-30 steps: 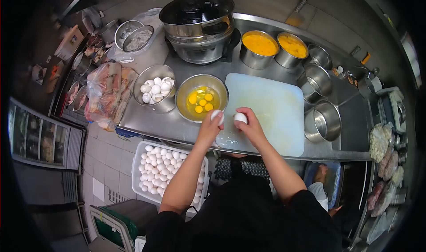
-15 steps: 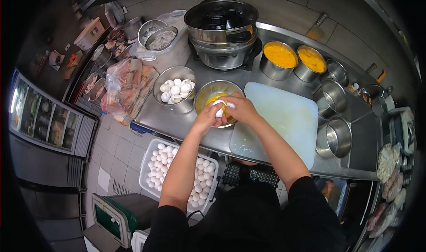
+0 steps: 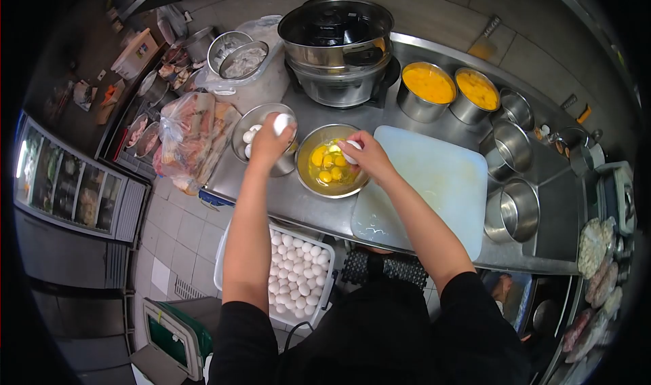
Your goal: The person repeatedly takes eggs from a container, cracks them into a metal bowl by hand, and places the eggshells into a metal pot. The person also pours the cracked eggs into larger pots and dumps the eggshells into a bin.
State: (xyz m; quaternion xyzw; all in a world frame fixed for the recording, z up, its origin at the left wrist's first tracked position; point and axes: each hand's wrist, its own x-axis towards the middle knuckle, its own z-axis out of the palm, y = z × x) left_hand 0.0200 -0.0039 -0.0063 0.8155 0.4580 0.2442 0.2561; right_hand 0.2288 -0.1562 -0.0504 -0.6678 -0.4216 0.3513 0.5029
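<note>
The left hand (image 3: 270,144) grips a white shell (image 3: 282,122) over the left metal bowl (image 3: 284,164), where more white shells (image 3: 249,135) lie. The right hand (image 3: 369,157) pinches another white shell (image 3: 351,152) over the right metal bowl (image 3: 311,145), holding yellow yolks (image 3: 325,177). Both bowls stand on a steel table (image 3: 288,207), left of a pale cutting board (image 3: 434,188).

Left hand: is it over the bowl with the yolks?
No, the left hand is over the metal bowl beside it, while the right hand is at the yolk bowl.
</note>
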